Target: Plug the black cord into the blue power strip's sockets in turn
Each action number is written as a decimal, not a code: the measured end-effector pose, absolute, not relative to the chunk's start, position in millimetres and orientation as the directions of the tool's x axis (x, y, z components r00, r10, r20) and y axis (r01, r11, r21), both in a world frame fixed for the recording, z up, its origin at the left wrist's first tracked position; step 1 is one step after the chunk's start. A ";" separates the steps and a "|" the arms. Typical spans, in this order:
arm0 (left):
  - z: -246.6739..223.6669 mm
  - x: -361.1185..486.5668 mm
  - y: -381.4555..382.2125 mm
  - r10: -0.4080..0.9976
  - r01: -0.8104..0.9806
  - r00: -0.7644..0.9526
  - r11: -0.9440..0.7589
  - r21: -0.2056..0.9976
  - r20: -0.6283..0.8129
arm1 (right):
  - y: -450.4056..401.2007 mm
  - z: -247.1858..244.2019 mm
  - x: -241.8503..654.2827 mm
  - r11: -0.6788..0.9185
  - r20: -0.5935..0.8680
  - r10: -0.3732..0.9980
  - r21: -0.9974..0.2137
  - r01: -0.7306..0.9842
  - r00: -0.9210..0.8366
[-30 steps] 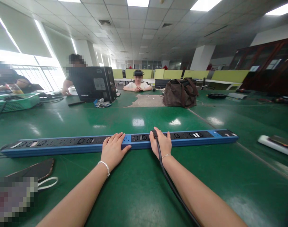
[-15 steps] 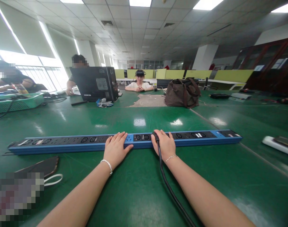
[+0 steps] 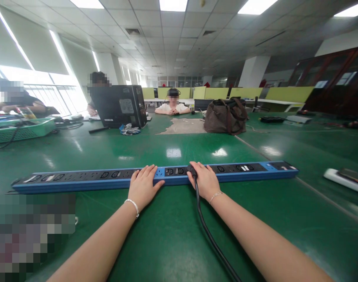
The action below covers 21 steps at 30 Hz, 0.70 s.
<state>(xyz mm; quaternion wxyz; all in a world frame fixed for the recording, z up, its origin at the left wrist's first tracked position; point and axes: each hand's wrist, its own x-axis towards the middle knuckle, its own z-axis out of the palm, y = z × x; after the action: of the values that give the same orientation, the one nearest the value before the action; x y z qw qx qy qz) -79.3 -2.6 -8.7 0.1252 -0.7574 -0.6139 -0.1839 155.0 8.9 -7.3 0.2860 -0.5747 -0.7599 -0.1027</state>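
A long blue power strip (image 3: 87, 186) with a row of black sockets lies across the green table in front of me. My left hand (image 3: 143, 182) grips it left of the middle, fingers over the top and far edge, thumb along the near side. To the right, my right hand (image 3: 205, 179) is closed around a black plug (image 3: 192, 170) at the strip's sockets. How deep the plug sits is hidden by my fingers. From it a thick black cable (image 3: 207, 227) runs down toward me, beside my right forearm.
A blurred-out patch (image 3: 29, 235) covers the near left. A white object (image 3: 343, 180) lies at the right. Farther back are a green basket (image 3: 35, 131), a black computer case (image 3: 120, 105), gloves (image 3: 129, 129) and a brown bag (image 3: 224, 117). Several people sit around the table.
My right hand and the plug have shifted very slightly left, with the wrist turned a little. The left hand keeps its place on the strip. The view has moved slightly.
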 end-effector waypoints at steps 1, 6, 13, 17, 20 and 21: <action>-9.2 -79.8 -2.3 0.883 0.975 0.184 -0.219 0.033 0.431 | 8.1 -9.0 156.8 0.336 0.555 0.810 -0.179 0.925 -0.187; -12.1 -81.5 -3.2 0.869 0.969 0.212 -0.248 0.022 0.446 | 5.5 -15.1 162.9 0.385 0.567 0.796 -0.198 0.902 -0.215; -3.6 -59.7 -12.8 0.782 0.891 0.373 -0.451 0.042 0.499 | 3.1 -10.1 172.0 0.431 0.529 0.809 -0.237 0.871 -0.257; 3.1 -38.2 -9.9 0.774 0.845 0.440 -0.529 0.084 0.455 | 1.9 -7.2 174.8 0.446 0.510 0.814 -0.241 0.862 -0.278; 4.8 -19.7 -3.2 0.789 0.835 0.429 -0.532 0.139 0.440 | 2.4 -10.5 173.5 0.454 0.542 0.797 -0.246 0.856 -0.266; 5.0 -12.8 -0.8 0.799 0.837 0.410 -0.522 0.167 0.441 | 3.0 -12.3 173.1 0.465 0.555 0.786 -0.243 0.851 -0.271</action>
<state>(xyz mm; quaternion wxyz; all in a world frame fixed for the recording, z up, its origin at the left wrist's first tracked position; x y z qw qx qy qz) -12.8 -0.8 5.0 0.0398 -0.8386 -0.4875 -0.2396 173.1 3.0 -12.3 0.3156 -0.5148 -0.7954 -0.0515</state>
